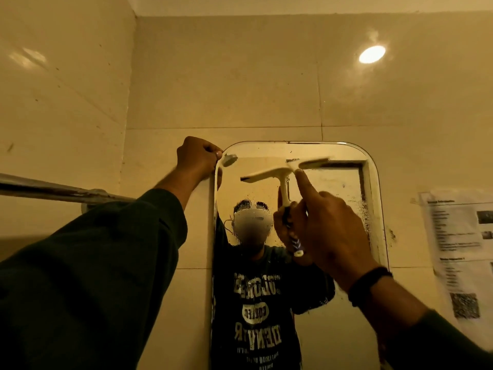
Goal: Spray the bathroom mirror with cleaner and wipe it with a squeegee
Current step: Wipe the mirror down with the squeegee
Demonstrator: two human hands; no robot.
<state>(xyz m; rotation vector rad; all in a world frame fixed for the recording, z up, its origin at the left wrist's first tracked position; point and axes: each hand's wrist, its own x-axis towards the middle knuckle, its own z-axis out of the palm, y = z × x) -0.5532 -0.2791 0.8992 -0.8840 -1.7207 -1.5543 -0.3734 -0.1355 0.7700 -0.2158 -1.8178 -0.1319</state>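
A tall mirror (pixel 336 188) with rounded corners hangs on the beige tiled wall. Spray droplets speckle its middle and its right edge. My right hand (pixel 328 228) grips a white T-shaped squeegee (pixel 269 174) by its blue-and-white striped handle, index finger stretched up along the stem. The blade lies tilted against the glass near the top, its left end lower. My left hand (pixel 197 161) is closed at the mirror's top left corner, thumb on the edge next to a small round white piece (pixel 229 159). No spray bottle is in view.
A metal towel rail (pixel 53 189) runs along the left wall under my left arm. A printed paper notice (pixel 458 236) is taped to the wall right of the mirror. A lamp's glare (pixel 372 54) shows on the tiles above.
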